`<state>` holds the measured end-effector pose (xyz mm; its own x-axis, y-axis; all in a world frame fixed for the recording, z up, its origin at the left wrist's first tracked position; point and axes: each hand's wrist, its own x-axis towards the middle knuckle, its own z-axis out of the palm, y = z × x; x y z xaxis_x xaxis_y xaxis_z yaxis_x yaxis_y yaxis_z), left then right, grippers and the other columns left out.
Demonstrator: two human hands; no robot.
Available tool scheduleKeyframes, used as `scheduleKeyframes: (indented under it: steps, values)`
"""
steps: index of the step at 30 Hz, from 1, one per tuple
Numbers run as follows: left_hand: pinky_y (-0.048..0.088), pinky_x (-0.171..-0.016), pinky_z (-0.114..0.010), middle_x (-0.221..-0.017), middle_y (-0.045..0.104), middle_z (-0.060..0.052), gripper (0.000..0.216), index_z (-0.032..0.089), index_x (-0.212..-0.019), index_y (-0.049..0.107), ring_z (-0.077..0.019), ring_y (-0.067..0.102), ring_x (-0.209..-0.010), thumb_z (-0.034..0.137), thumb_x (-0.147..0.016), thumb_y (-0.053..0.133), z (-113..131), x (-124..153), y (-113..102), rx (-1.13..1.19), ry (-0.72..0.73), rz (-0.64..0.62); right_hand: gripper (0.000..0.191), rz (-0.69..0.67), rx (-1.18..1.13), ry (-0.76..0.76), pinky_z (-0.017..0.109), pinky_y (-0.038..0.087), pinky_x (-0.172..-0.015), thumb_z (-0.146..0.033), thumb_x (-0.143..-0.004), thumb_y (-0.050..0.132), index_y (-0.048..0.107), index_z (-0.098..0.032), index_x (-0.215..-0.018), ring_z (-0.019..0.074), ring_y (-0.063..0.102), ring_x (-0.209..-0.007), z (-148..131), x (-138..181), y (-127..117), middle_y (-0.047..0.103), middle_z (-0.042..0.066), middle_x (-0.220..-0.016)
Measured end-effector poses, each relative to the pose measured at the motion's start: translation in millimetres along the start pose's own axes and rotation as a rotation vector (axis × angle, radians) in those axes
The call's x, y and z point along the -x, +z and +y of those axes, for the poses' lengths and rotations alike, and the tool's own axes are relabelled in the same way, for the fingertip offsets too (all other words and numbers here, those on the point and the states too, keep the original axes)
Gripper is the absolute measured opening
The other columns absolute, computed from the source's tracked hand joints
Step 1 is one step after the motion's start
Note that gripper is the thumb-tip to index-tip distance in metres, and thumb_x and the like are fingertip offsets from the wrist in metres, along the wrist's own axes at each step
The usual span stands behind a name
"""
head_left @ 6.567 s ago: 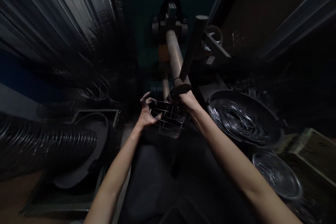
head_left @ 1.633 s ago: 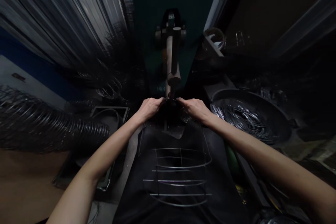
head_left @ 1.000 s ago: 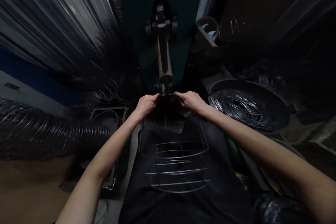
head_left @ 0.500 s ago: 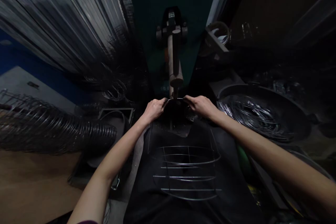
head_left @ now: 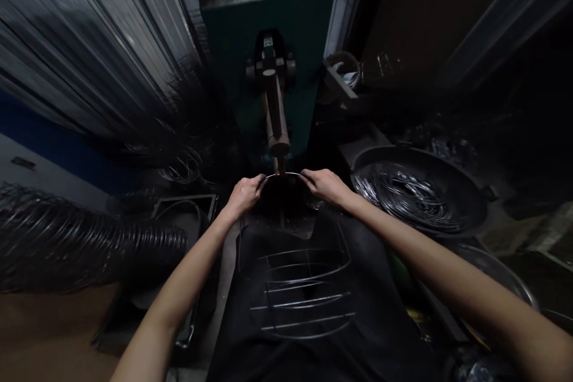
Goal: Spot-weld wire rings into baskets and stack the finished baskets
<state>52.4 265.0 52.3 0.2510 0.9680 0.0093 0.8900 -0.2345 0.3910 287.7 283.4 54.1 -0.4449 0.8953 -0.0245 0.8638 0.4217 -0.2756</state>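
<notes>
A round wire frame [head_left: 304, 295] of thin rings and cross bars lies against my dark apron, its far rim raised to the tip of a machine arm [head_left: 276, 122]. My left hand [head_left: 244, 194] is closed on that rim to the left of the tip. My right hand [head_left: 324, 185] is closed on the rim to the right. A small red glow shows where the rim wire meets the arm's tip. The arm sticks out of a green machine [head_left: 273, 42] straight ahead.
A dark round pan [head_left: 465, 191] full of loose wire pieces sits to the right, a second pan [head_left: 510, 277] nearer me. A long stack of wire rings [head_left: 85, 245] lies at left beside a tray [head_left: 188, 209]. Corrugated sheet [head_left: 89, 42] rises at upper left.
Both hands stay closed on the rim wire at the arm's tip. A red glow now shows at the contact point. Two red lights on the machine's top have come into view.
</notes>
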Motion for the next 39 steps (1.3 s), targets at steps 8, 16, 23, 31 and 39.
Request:
scheduleKeyframes:
  steps: [8,16,23,31,39]
  values:
    - [0.036,-0.061,-0.023,-0.073,0.066,-0.004,0.035,0.022,-0.095,0.063,-0.0158,0.060,-0.066,0.042,-0.092,0.035,-7,0,1,0.053,0.015,0.023,0.033,-0.026,-0.163,-0.038,0.023,0.040,-0.069,-0.035,-0.097,0.034,0.063,-0.020,-0.103,0.0177,0.063,-0.083,2,0,-4,0.068,0.005,-0.091]
    - [0.035,-0.056,-0.022,-0.070,0.065,-0.004,0.040,0.021,-0.098,0.064,-0.0142,0.055,-0.057,0.044,-0.092,0.032,-10,-4,5,0.046,0.009,0.015,0.034,-0.192,-0.331,0.062,0.022,0.042,-0.065,-0.036,-0.094,0.040,0.068,-0.017,-0.093,0.0167,0.063,-0.076,13,8,-16,0.068,0.004,-0.081]
    - [0.042,-0.070,-0.023,-0.089,0.069,-0.006,0.036,0.021,-0.102,0.065,-0.0166,0.063,-0.079,0.043,-0.089,0.039,-4,27,-6,0.263,-0.003,0.066,0.028,0.022,-0.307,0.009,0.022,0.041,-0.070,-0.031,-0.093,0.041,0.066,-0.018,-0.097,0.0160,0.062,-0.078,-1,30,1,0.068,0.005,-0.087]
    - [0.050,-0.081,-0.032,-0.093,0.068,-0.014,0.048,0.010,-0.096,0.064,-0.0216,0.065,-0.089,0.054,-0.076,0.059,-25,146,80,1.395,-0.742,-0.021,0.032,0.285,-0.200,-0.017,0.023,0.038,-0.065,-0.034,-0.094,0.036,0.062,-0.016,-0.097,0.0170,0.059,-0.072,16,85,-28,0.066,0.007,-0.082]
    - [0.050,-0.086,-0.035,-0.102,0.066,-0.011,0.047,0.019,-0.098,0.063,-0.0212,0.062,-0.101,0.058,-0.084,0.042,20,117,133,1.852,-0.847,-0.059,0.028,0.441,-0.360,0.107,0.024,0.041,-0.073,-0.032,-0.092,0.038,0.061,-0.016,-0.093,0.0168,0.059,-0.077,44,104,-25,0.065,0.006,-0.086]
